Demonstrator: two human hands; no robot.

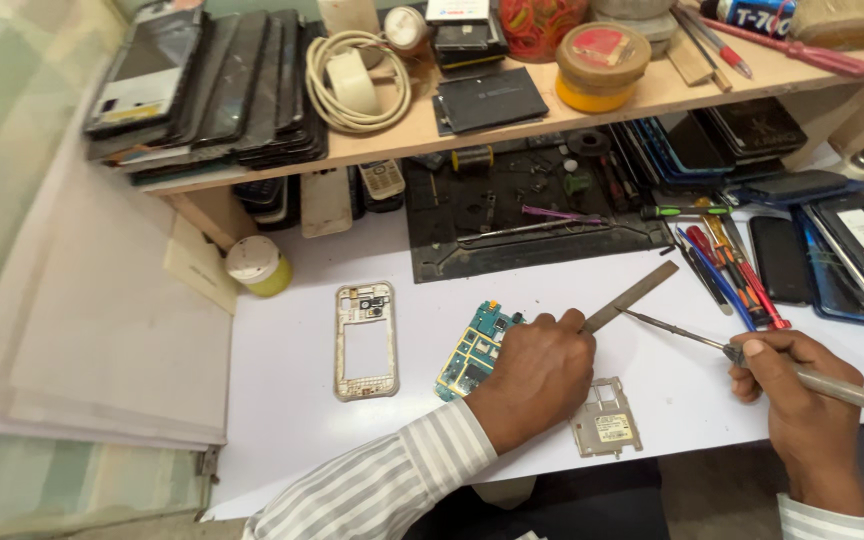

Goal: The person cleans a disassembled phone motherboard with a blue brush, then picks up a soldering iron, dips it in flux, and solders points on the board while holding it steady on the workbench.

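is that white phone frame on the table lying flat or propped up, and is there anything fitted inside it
Lying flat. The white phone frame rests face-up on the table, its middle an open hole showing the table through it; only small parts sit at its top end.

One green rectangular circuit board (pixel 474 350), one white plastic phone frame (pixel 366 341), one small metal shield plate (pixel 605 417), two round yellow-bottomed tins (pixel 258 265) (pixel 602 66).

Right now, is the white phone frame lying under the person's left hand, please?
No, the white phone frame lies apart, beside the left hand, which rests on the green circuit board.

Green circuit board (pixel 474 350) flat on white table; tweezers (pixel 632 296) and soldering iron (pixel 812 378) raised.
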